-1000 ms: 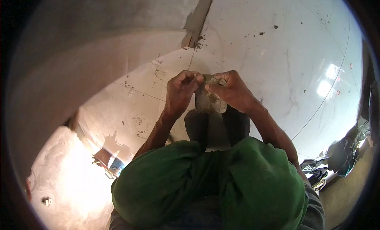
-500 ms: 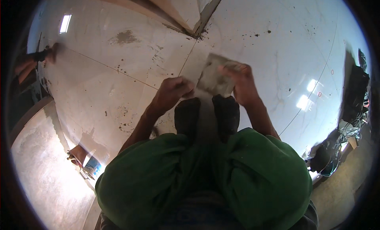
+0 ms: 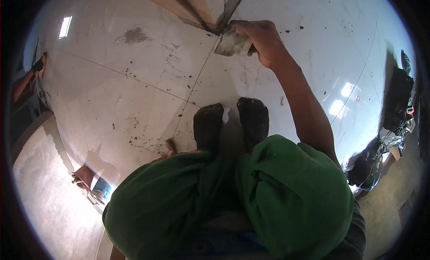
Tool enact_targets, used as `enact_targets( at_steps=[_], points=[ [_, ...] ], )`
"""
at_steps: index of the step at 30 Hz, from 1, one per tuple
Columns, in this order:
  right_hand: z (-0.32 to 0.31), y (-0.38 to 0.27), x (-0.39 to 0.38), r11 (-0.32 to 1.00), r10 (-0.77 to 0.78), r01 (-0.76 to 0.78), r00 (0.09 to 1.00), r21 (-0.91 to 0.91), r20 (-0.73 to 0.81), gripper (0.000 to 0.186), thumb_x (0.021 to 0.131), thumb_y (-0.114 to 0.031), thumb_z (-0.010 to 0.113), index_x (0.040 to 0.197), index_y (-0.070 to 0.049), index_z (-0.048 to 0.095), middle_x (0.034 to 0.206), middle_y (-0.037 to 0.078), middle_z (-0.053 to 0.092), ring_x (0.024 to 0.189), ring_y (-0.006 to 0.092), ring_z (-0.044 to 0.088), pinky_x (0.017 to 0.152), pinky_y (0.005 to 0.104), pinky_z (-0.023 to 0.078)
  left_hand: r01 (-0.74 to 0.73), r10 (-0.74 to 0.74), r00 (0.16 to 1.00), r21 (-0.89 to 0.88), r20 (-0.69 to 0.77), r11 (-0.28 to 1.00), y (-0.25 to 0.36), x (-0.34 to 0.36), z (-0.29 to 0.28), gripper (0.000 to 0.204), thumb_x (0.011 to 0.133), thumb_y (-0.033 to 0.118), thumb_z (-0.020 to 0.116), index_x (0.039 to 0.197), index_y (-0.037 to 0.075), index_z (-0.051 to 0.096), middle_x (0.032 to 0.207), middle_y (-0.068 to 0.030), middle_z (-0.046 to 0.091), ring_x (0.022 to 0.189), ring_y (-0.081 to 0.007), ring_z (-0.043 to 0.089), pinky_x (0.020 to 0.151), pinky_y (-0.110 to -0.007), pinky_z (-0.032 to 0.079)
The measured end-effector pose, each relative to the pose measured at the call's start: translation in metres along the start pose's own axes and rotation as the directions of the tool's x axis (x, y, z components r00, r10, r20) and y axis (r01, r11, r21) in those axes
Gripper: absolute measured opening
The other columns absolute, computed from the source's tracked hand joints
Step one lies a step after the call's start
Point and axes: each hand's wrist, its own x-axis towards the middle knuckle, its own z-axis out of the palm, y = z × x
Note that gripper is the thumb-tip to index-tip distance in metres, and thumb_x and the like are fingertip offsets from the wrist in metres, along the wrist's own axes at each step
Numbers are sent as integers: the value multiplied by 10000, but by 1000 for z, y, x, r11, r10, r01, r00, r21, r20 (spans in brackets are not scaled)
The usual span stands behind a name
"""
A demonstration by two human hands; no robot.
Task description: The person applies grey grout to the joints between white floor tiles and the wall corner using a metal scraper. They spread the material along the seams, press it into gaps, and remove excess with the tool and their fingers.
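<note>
My right hand reaches far forward, its fingers closed around the edge of a dirty grey square pad. Whether the pad is foam or folded cloth I cannot tell. It lies against the pale tiled floor, close to the corner of a wall or pillar. Most of my left hand is hidden behind my left knee; only a sliver shows, beside a small brown handle-like piece. Its fingers are not visible enough to show a grip.
Crumbs and smears of mortar dot the tiles. My dark-socked feet stand between. Another person's hand is at the far left. A bucket-like container stands lower left; black bags and tangled cables lie at right.
My right hand has carried the grey pad forward to the wall corner. My left hand has pulled back from beside the pad toward my left knee.
</note>
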Motion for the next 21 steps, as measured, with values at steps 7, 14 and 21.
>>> enact_targets(
  at_steps=[7, 14, 21],
  points=[
    [33, -26, 22, 992, -101, 93, 990, -84, -99, 246, 892, -130, 743, 954, 107, 739, 885, 184, 736, 686, 268, 696, 565, 410, 524, -77, 85, 956, -39, 280, 996, 63, -25, 55, 475, 1071, 274, 600, 1462, 4, 608, 1496, -244, 595, 1366, -368, 627, 1170, -481, 459],
    [16, -14, 19, 990, -84, 74, 993, -119, -88, 263, 882, -133, 764, 975, 112, 743, 882, 178, 746, 708, 270, 704, 585, 404, 549, -224, 227, 828, -69, 513, 972, 124, -46, 83, 541, 1080, 351, 595, 1456, -38, 597, 1508, -281, 566, 1364, -386, 624, 1196, -495, 432],
    [4, -16, -3, 974, -212, 215, 976, 72, -40, 285, 909, -190, 766, 1031, 68, 771, 928, 129, 752, 726, 229, 689, 613, 365, 525, -173, 230, 826, -156, 515, 972, 145, -61, 79, 488, 1076, 391, 630, 1338, -10, 728, 1354, -310, 677, 1317, -377, 647, 1190, -464, 446]
  ],
)
